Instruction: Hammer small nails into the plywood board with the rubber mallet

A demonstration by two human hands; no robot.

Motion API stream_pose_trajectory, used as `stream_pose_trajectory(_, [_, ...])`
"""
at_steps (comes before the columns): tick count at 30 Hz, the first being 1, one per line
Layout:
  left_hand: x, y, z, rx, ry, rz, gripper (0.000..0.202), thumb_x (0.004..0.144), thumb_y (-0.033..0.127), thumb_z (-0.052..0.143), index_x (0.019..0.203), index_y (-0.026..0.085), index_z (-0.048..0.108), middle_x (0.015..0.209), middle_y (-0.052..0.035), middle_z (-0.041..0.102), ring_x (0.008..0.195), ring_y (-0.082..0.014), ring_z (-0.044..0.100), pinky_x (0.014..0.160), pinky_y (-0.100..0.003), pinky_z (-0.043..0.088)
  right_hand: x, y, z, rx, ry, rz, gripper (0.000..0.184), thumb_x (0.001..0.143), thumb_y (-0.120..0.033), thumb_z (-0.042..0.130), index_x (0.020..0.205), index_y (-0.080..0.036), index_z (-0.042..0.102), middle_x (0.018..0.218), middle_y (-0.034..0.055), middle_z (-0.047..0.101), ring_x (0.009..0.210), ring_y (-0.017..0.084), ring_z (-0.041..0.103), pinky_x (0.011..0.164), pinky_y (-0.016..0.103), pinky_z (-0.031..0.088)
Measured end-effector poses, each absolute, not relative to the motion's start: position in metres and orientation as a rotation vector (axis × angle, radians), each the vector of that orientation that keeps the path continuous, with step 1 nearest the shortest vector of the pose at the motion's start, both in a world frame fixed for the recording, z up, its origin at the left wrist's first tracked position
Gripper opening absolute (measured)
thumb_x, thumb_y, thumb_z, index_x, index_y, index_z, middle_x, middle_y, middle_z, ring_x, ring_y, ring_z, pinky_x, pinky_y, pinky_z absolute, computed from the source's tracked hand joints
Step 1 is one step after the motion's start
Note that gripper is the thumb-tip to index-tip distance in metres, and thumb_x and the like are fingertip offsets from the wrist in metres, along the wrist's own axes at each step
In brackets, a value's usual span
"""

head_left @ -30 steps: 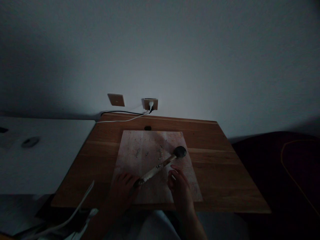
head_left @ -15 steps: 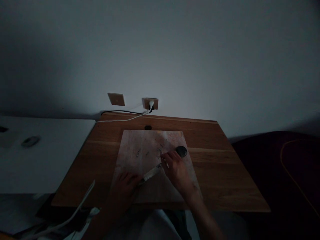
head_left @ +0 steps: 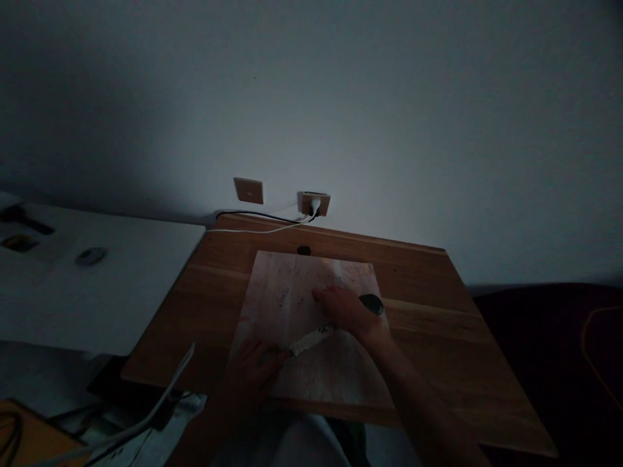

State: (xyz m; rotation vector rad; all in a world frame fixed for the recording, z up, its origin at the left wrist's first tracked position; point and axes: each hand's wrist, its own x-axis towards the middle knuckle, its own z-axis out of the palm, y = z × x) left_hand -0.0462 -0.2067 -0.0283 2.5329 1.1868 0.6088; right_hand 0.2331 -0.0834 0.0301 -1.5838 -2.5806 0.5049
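A pale board [head_left: 311, 379] lies on the wooden table, with several tiny dark bits on its far half. Across its middle rests a long, narrow whitish strip [head_left: 311, 338] with dark marks near its far end; in this dim light its kind is unclear. My left hand [head_left: 257, 364] lies low on the board, its thumb and finger closed at the strip's near end. Over the strip's far end reaches my right hand [head_left: 345, 312], fingers bent together and pointing down at the board near the bits. Whatever its fingertips hold is hidden. Beside it is a dark round object [head_left: 372, 304].
The wooden table [head_left: 438, 350] meets the wall, where a plug sits in a socket [head_left: 315, 204] with cables trailing left. A white table [head_left: 131, 279] adjoins on the left, bearing a grey oval object [head_left: 91, 255]. A pale curved bar [head_left: 165, 395] rises at lower left.
The view has shifted, so the board appears farther right. My right hand has moved left and away from me over the board, now covering some of the bits. My left hand stays at the strip's end.
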Motion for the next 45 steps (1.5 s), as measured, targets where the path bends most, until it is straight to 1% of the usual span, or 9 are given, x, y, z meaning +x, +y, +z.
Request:
stream_pose_trajectory(4, [-0.044,-0.205,-0.022,2.466,1.191,0.546,0.046,0.093,0.002,0.057,0.130,0.027,0.070,0.118,-0.0074,0.074,0.110,-0.0273,0.066,0.096,-0.044,0.060,0.234,-0.080,0.028,-1.526,-2.533,0.574,0.039,0.082,0.011,0.061,0.092,-0.023,0.078,0.081,0.0060,0.080,0.076,0.024,0.076,0.068,0.030,0.050])
stream_pose_trajectory(8, [-0.044,-0.203,-0.019,2.447,1.177,0.523,0.045,0.093,0.003,0.060,0.131,0.027,0.069,0.119,-0.0065,0.074,0.112,-0.0269,0.066,0.098,-0.045,0.060,0.235,-0.083,0.036,-1.449,-2.486,0.671,0.042,0.079,0.011,0.059,0.093,-0.022,0.080,0.093,0.0064,0.081,0.081,0.022,0.077,0.072,0.029,0.052])
stream_pose_trajectory(11, [-0.044,-0.202,-0.019,2.440,1.165,0.548,0.041,0.095,0.005,0.061,0.129,0.026,0.069,0.117,-0.0069,0.074,0.109,-0.0264,0.066,0.095,-0.044,0.060,0.239,-0.095,0.048,-1.389,-2.415,0.719,0.031,0.089,0.001,0.060,0.096,-0.022,0.079,0.100,0.0064,0.079,0.084,0.020,0.075,0.075,0.030,0.053])
stream_pose_trajectory(14, [-0.042,-0.201,-0.021,2.437,1.167,0.519,0.043,0.095,0.006,0.062,0.133,0.027,0.068,0.118,-0.0071,0.074,0.110,-0.0273,0.066,0.093,-0.044,0.061,0.244,-0.121,0.054,-1.369,-2.071,0.700,0.018,0.098,-0.016,0.060,0.093,-0.024,0.075,0.090,0.0047,0.075,0.075,0.020,0.070,0.071,0.031,0.053])
stream_pose_trajectory(18, [-0.034,-0.197,-0.025,2.417,1.202,0.479,0.043,0.098,0.010,0.063,0.137,0.027,0.066,0.123,-0.0073,0.073,0.115,-0.0274,0.067,0.096,-0.044,0.062,0.246,-0.168,0.042,-1.545,-1.542,0.637,0.010,0.094,-0.031,0.068,0.086,-0.026,0.071,0.075,0.0022,0.073,0.068,0.021,0.069,0.067,0.033,0.055])
stream_pose_trajectory(23, [-0.011,-0.181,-0.023,2.495,1.198,0.478,0.031,0.103,0.021,0.063,0.134,0.023,0.067,0.124,-0.0088,0.074,0.114,-0.0285,0.068,0.097,-0.047,0.060,0.231,-0.207,0.008,-1.709,-1.247,0.565,0.013,0.090,-0.036,0.069,0.084,-0.025,0.071,0.074,0.0036,0.077,0.067,0.023,0.074,0.064,0.034,0.057])
stream_pose_trajectory(31, [0.047,-0.156,-0.013,2.490,1.195,0.544,0.025,0.106,0.035,0.060,0.125,0.021,0.066,0.111,-0.0099,0.074,0.102,-0.0270,0.070,0.088,-0.042,0.058,0.227,-0.212,-0.017,-1.704,-1.137,0.578,0.023,0.097,-0.038,0.066,0.101,-0.021,0.083,0.100,0.0108,0.085,0.085,0.027,0.080,0.077,0.038,0.062])
stream_pose_trajectory(37, [0.060,-0.149,-0.020,2.453,1.220,0.556,0.018,0.104,0.024,0.059,0.120,0.021,0.067,0.107,-0.0089,0.074,0.100,-0.0261,0.071,0.088,-0.041,0.059,0.227,-0.207,-0.017,-1.704,-1.099,0.667,0.023,0.097,-0.038,0.066,0.098,-0.022,0.082,0.095,0.0101,0.084,0.085,0.028,0.079,0.077,0.038,0.061])
stream_pose_trajectory(45, [0.057,-0.149,-0.022,2.408,1.228,0.532,0.022,0.102,0.022,0.059,0.122,0.020,0.068,0.109,-0.0093,0.075,0.099,-0.0255,0.072,0.088,-0.040,0.060,0.221,-0.210,-0.017,-1.641,-1.225,0.731,0.018,0.099,-0.033,0.064,0.099,-0.025,0.080,0.095,0.0075,0.081,0.083,0.025,0.076,0.077,0.036,0.059])
